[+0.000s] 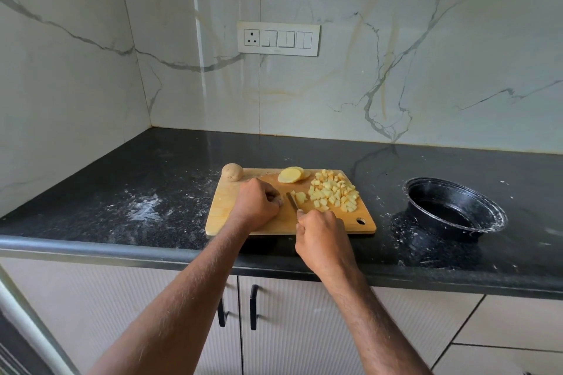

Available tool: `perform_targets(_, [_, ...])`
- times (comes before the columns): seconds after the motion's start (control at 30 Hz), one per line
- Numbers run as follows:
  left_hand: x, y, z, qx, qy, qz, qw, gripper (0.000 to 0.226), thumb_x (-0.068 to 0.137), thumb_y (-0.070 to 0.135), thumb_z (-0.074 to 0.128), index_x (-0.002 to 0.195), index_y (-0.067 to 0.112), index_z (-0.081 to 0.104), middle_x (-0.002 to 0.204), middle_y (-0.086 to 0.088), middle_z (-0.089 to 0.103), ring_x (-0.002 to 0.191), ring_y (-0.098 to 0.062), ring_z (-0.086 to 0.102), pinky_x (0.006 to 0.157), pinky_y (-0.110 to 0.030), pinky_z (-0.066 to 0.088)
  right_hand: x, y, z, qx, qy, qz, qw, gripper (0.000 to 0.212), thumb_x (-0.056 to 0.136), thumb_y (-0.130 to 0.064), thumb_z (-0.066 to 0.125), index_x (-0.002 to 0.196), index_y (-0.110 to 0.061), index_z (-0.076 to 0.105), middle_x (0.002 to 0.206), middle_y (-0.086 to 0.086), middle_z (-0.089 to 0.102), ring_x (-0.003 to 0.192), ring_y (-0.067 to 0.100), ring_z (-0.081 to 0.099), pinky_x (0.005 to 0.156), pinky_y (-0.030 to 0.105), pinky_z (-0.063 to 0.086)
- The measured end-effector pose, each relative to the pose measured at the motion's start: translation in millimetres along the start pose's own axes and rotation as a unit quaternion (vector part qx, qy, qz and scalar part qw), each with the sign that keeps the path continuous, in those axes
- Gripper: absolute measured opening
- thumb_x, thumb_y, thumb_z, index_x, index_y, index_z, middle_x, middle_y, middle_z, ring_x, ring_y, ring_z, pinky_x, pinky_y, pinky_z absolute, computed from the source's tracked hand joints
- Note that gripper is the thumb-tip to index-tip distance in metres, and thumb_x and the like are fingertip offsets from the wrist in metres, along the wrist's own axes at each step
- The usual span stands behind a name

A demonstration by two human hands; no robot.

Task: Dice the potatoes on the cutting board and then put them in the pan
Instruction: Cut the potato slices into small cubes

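Head view: our right hand grips the knife, blade angled away across the cutting board. Our left hand, curled, pins a potato piece just left of the blade. Pale diced cubes heap on the board's right; slices and a whole potato sit at its far edge; the black pan stands well right.

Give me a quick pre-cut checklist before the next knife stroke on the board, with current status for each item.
1. Knife gripped by right hand: ok.
2. Left hand steadying a piece beside the blade: ok, though the piece is mostly hidden.
3. Left fingertips out of the blade's way: cannot tell.
4. Cutting board flat on the counter: ok.
5. Diced pile away from the cutting spot: ok.
6. Pan within reach, holding no potato: ok.
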State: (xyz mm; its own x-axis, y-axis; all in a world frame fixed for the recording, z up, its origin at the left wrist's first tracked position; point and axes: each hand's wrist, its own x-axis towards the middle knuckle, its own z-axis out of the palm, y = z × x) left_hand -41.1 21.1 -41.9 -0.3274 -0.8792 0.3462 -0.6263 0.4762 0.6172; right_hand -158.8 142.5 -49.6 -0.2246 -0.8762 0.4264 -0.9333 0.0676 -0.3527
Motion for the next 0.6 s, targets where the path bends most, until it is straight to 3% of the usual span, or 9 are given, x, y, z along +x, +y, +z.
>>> perform_targets(0.07, [0, -2, -1, 0.0, -0.004, -0.007, 1.0, 0.007, 0.083, 0.017, 0.073, 0.081, 0.013, 0.078, 0.081, 0.002, 0.073, 0.07, -0.01, 0.061, 0.061, -0.016, 0.048, -1, 2, 0, 0.007, 0.017, 0.01, 1.0, 0.023, 0.099, -0.022, 0.059, 0.117, -0.015, 0.073, 0.101, -0.001, 0.074, 0.078, 0.013, 0.067, 0.065, 0.025, 0.059])
perform_targets(0.13, [0, -4, -1, -0.001, -0.002, -0.012, 1.0, 0.012, 0.079, 0.016, 0.071, 0.071, 0.007, 0.075, 0.073, -0.005, 0.071, 0.062, -0.014, 0.055, 0.055, -0.023, 0.048, 1, 4, 0, 0.021, 0.023, 0.019, 0.999, 0.023, 0.099, -0.024, 0.06, 0.115, -0.015, 0.073, 0.107, -0.003, 0.074, 0.076, 0.009, 0.066, 0.061, 0.019, 0.055])
perform_targets(0.3, [0, -4, -2, 0.004, 0.007, -0.009, 1.0, 0.011, 0.073, 0.015, 0.073, 0.072, 0.005, 0.077, 0.077, -0.009, 0.074, 0.075, -0.027, 0.068, 0.068, -0.039, 0.058, 7, -6, 1, 0.033, 0.017, 0.016, 0.999, 0.025, 0.099, -0.024, 0.06, 0.119, -0.016, 0.072, 0.107, -0.003, 0.074, 0.075, 0.008, 0.063, 0.06, 0.016, 0.052])
perform_targets(0.4, [0, -4, -2, -0.004, 0.009, -0.01, 1.0, 0.01, 0.069, 0.01, 0.068, 0.065, 0.002, 0.072, 0.07, -0.01, 0.072, 0.063, -0.025, 0.062, 0.065, -0.037, 0.057, 9, -14, 4, 0.033, 0.024, 0.01, 0.999, 0.025, 0.099, -0.023, 0.06, 0.121, -0.017, 0.072, 0.106, -0.002, 0.074, 0.078, 0.009, 0.063, 0.06, 0.012, 0.042])
perform_targets(0.5, [0, -4, -2, -0.009, 0.011, -0.012, 1.0, 0.011, 0.068, 0.008, 0.064, 0.06, 0.001, 0.068, 0.063, -0.01, 0.068, 0.056, -0.015, 0.049, 0.057, -0.028, 0.048, 12, -20, 5, 0.027, 0.029, 0.005, 0.999, 0.022, 0.099, -0.021, 0.06, 0.116, -0.017, 0.073, 0.102, -0.001, 0.074, 0.082, 0.014, 0.066, 0.064, 0.019, 0.051])
perform_targets(0.6, [-1, -3, -3, -0.011, 0.014, -0.015, 1.0, 0.008, 0.069, 0.006, 0.066, 0.065, 0.003, 0.073, 0.068, -0.008, 0.072, 0.062, -0.021, 0.063, 0.062, -0.032, 0.056, 13, -21, 7, 0.017, 0.022, 0.004, 1.0, 0.021, 0.099, -0.02, 0.059, 0.115, -0.016, 0.073, 0.097, 0.001, 0.073, 0.08, 0.016, 0.067, 0.066, 0.026, 0.057])
